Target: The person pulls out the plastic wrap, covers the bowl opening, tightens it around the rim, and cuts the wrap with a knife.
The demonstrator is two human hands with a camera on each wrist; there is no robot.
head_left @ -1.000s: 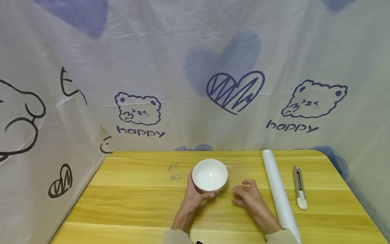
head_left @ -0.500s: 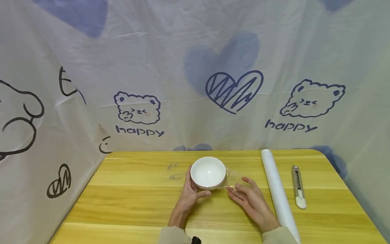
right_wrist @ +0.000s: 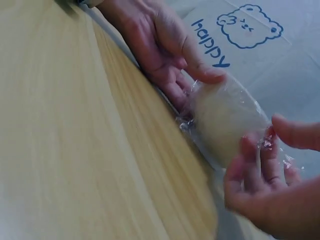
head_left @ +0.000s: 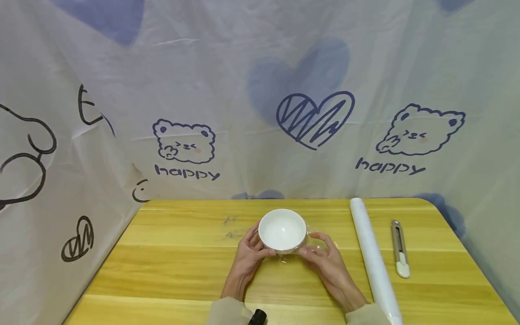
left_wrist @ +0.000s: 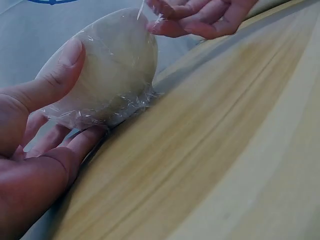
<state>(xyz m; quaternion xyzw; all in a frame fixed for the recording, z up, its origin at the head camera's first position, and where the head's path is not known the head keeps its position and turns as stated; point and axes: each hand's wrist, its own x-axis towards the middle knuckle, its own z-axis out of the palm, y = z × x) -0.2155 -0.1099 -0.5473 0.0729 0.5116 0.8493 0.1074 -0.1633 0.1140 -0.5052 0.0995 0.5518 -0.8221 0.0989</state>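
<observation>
A white bowl [head_left: 282, 229] wrapped in clear cling film [left_wrist: 107, 100] is at the middle of the table in the head view. My left hand [head_left: 247, 262] grips its left side, thumb against the near wall and fingers behind and under it. On the other side, my right hand [head_left: 328, 264] pinches a loose edge of the film close to the rim, with thumb and fingers bent. Crumpled film bunches low on the bowl's wall in the left wrist view, and wisps of it stick out past my right fingers.
A long white roll [head_left: 373, 259] lies to the right of my right hand. Beyond it is a utility knife [head_left: 400, 249] with a grey and white handle. A printed cloth [head_left: 252, 171] hangs behind the wooden table [head_left: 170, 266]. A small black object [head_left: 258, 317] shows beside the left sleeve.
My right hand, apart from the bowl a second ago, first pulled the film out to the right, then came in to the bowl's side. The left hand keeps holding the bowl.
</observation>
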